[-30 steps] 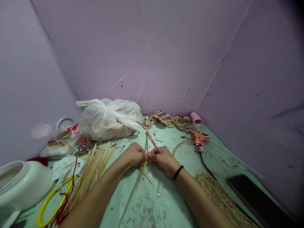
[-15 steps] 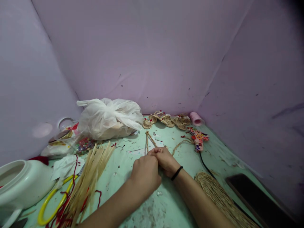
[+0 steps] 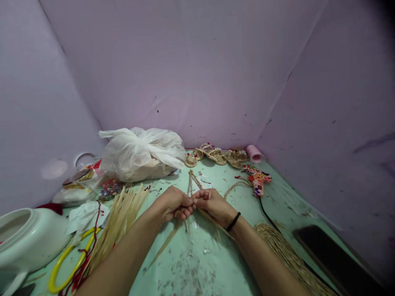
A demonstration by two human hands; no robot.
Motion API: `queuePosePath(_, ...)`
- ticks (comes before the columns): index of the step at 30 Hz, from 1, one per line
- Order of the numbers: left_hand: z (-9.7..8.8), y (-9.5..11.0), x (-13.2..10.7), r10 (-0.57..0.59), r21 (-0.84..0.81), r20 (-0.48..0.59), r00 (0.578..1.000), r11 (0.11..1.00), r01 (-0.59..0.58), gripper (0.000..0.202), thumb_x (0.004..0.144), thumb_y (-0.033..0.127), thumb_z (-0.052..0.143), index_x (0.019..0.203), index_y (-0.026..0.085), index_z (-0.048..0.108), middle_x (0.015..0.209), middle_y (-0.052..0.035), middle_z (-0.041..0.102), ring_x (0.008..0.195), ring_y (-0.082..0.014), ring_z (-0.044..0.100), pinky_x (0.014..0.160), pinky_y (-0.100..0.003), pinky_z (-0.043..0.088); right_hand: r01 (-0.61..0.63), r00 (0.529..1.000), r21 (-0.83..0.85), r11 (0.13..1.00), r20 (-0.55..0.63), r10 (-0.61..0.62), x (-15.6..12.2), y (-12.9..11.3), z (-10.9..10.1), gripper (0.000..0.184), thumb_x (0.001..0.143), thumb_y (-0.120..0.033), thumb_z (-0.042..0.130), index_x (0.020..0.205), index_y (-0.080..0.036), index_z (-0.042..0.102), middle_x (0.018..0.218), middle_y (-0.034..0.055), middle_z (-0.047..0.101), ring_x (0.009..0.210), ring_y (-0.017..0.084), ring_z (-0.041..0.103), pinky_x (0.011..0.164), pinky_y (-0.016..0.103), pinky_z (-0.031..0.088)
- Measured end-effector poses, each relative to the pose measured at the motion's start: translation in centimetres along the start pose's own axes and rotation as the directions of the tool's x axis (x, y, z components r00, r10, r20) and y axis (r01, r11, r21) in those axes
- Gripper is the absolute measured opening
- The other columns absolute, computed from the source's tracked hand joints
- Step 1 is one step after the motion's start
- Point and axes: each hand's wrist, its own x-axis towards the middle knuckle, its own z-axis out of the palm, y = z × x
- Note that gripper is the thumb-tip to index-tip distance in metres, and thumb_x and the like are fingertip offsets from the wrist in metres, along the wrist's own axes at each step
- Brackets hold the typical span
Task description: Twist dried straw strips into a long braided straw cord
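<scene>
My left hand [image 3: 173,203] and my right hand [image 3: 213,205] meet at the middle of the green table [image 3: 197,267], both pinched on a thin braided straw cord [image 3: 191,183] that runs away from me. Loose straw strands [image 3: 173,240] trail from the pinch toward me and to the right under my right wrist, which wears a black band. A bundle of pale straw strips [image 3: 119,224] lies just left of my left forearm.
At the back stand a white plastic bag [image 3: 140,154], several small woven straw sandals [image 3: 216,156] and a pink spool [image 3: 254,154]. A patterned glue gun [image 3: 257,181] and coiled braid [image 3: 284,255] lie right. A white jar [image 3: 27,238] and yellow-handled scissors [image 3: 66,259] sit left.
My left hand crossed over the right hand half a second ago and has now come back to the left of the cord. The loose strands now splay out on both sides.
</scene>
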Motion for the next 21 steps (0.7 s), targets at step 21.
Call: queuePosePath(21, 1.1, -1.0, 0.9, 0.298, 0.055, -0.203, 0.933, 0.954, -0.293, 0.007, 0.048, 0.011, 0.048, 0.044, 0.013, 0.053, 0.036, 0.0046, 0.040, 0.038, -0.0054, 0.028, 0.041, -0.020, 0.018, -0.119, 0.992, -0.643, 0.756, -0.102, 0.068, -1.9, -3.2, -3.4, 0.012, 0.057, -0.011, 0.052, 0.057, -0.014, 0.063, 0.048, 0.0000, 0.057, 0.042, 0.008, 0.044, 0.042, 0.019, 0.029)
